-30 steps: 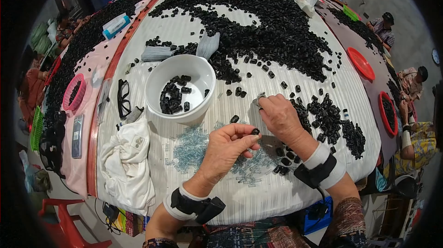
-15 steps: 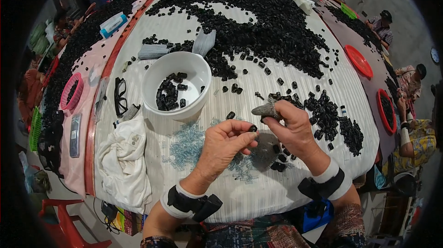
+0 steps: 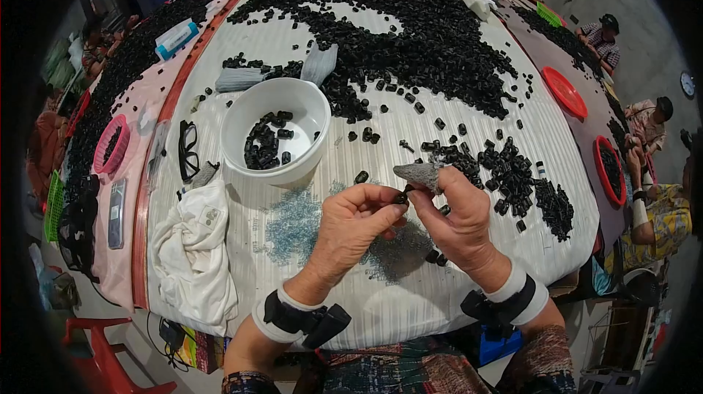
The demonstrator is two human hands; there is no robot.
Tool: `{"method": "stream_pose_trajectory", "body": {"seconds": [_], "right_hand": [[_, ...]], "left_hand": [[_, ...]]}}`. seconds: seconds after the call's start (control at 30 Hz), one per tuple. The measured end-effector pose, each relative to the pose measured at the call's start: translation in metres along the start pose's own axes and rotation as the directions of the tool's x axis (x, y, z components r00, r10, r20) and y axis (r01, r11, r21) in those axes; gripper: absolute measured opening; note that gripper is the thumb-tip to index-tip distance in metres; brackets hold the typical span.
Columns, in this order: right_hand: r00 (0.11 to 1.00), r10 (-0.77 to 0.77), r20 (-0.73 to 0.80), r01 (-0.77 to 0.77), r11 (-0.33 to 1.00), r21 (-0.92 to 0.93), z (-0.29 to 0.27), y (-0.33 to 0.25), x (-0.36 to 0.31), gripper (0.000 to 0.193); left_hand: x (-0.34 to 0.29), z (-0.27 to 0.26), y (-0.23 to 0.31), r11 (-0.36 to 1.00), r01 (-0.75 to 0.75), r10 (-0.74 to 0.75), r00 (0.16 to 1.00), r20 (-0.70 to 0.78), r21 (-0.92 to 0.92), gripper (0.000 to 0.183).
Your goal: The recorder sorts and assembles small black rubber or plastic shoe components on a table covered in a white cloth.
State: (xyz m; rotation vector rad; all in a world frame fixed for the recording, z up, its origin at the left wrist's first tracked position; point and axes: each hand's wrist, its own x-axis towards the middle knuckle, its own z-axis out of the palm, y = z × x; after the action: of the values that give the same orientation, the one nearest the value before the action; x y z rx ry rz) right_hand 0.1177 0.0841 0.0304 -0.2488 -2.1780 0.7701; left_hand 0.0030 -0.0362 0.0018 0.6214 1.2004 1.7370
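Observation:
My left hand (image 3: 350, 227) pinches a small black plastic piece (image 3: 400, 198) between thumb and fingertips. Close against it is my right hand (image 3: 469, 225), its thumb and index finger closed at the same piece. A grey knitted cover (image 3: 419, 174) sits on a finger of the right hand. What the right fingertips hold is too small to make out. Just beyond the left hand lies a loose black cylinder (image 3: 361, 176). Under and beside the hands spreads a scatter of tiny bluish, spring-like pieces (image 3: 291, 227).
A white bowl (image 3: 313, 146) with several black cylinders stands beyond my left hand. Piles of black parts (image 3: 510, 172) lie right of my hands, and a large heap (image 3: 410, 50) fills the far table. Eyeglasses (image 3: 189, 151) and a white cloth (image 3: 194, 247) lie left. People sit along both sides.
My right hand has come left and slightly down, so its fingertips meet the black piece in my left hand. The left hand has barely shifted. The whole view has moved slightly.

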Motion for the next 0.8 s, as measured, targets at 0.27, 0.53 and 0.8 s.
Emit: {"method": "stream_pose_trajectory", "body": {"seconds": [0.27, 0.53, 0.8], "right_hand": [[0.999, -0.04, 0.003, 0.04, 0.996, -0.083, 0.0035, -0.0001, -0.0037, 0.02], [0.997, -0.062, 0.055, 0.068, 0.99, -0.123, 0.0022, -0.0024, -0.0037, 0.02], [0.989, -0.078, 0.122, 0.092, 0.989, -0.116, -0.0007, 0.0, 0.0002, 0.015]], "left_hand": [[-0.0004, 0.0004, -0.0023, 0.999, -0.009, 0.01, 1.0, -0.012, 0.03, 0.02], [-0.001, 0.0033, 0.0001, 0.994, 0.008, -0.002, 0.999, -0.05, 0.109, 0.015], [0.0009, 0.0024, -0.0031, 0.989, 0.022, -0.015, 0.999, -0.049, 0.144, 0.015]]}}
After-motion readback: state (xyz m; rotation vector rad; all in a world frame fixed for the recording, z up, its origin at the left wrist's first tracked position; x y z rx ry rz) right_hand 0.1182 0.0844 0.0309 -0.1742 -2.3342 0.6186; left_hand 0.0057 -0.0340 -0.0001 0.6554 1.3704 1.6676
